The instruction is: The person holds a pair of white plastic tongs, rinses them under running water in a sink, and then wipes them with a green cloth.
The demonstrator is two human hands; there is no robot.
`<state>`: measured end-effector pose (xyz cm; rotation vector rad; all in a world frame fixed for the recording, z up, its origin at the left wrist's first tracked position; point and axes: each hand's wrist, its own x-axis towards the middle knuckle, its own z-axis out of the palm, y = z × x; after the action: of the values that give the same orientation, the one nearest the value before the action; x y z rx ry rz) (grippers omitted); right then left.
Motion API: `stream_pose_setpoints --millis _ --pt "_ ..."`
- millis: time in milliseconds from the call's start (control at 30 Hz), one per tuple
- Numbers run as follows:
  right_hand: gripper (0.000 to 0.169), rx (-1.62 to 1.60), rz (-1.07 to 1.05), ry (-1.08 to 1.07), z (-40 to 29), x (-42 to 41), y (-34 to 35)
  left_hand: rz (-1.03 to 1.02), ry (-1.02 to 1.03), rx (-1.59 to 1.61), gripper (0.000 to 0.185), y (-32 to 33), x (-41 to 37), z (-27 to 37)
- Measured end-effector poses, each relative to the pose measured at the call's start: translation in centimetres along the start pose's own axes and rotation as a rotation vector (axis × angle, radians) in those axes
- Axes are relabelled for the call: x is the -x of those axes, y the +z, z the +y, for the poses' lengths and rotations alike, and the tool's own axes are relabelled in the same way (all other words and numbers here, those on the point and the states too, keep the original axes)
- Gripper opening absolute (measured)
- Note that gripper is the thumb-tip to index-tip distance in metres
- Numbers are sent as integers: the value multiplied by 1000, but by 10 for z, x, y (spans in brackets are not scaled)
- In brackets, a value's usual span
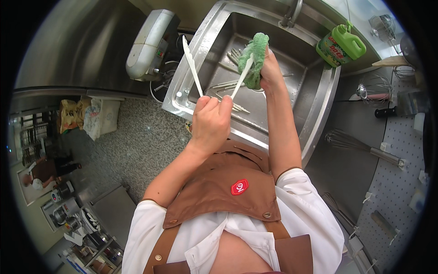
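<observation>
My left hand (211, 121) grips a pair of pale plastic tongs (193, 66) near the joined end, their two arms spread apart in a V. A wet-looking green scrubbing cloth (255, 65) is held in my right hand (272, 70), pressed against the tip of the right-hand tong arm. Most of my right fingers are hidden behind the cloth. Below both hands is a stainless steel sink (291, 102). Several more tongs and utensils (224, 84) lie on its bottom, partly covered by the cloth and my hands.
A green detergent jug (342, 46) stands on the sink's right rim, near the faucet (291, 13). A stand mixer (150, 44) is to the left. Whisks (366, 147) and a knife (386, 112) hang along the right-hand pegboard (383, 137). Another person (44, 171) is far off at left.
</observation>
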<state>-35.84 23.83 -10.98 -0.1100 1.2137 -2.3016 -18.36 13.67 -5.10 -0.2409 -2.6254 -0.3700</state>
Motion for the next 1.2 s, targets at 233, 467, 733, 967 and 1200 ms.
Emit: stream_pose_setpoints --millis 233,467,733,967,1200 --pt "33 -164 -109 -120 0 -4 -9 -5 13 19 10 -4 -1 -5" --pt "23 -387 -21 -53 -16 -4 -11 20 -90 276 10 -5 2 -11" --pt "28 -441 -101 -51 -14 12 -14 24 -149 327 8 -9 -3 -9" --pt "35 -116 -12 -207 -28 45 26 41 -76 138 12 -12 -4 -5" --pt "17 160 148 -370 -18 43 21 31 15 37 22 -16 0 1"
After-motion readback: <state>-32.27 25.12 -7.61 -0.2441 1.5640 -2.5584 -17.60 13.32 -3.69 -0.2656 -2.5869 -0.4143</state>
